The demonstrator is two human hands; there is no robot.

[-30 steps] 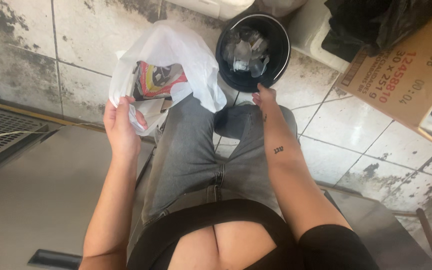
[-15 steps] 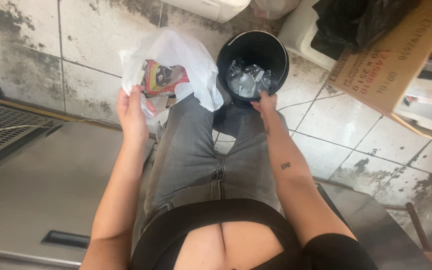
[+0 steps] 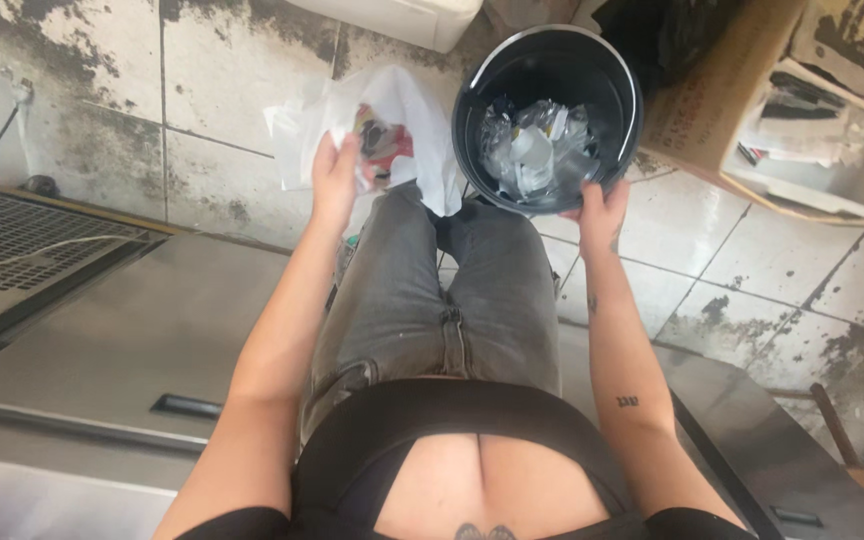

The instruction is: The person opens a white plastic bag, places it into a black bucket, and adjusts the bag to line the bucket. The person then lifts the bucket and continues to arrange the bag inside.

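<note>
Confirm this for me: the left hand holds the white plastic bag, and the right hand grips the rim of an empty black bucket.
One thing is wrong: the black bucket is not empty. The head view shows crumpled clear plastic lying inside it. The rest stands: the left hand holds the white plastic bag, and the right hand has its grip on the bucket's rim.

Left hand grips white bag; right hand black bin, contents probably plastic.
</note>
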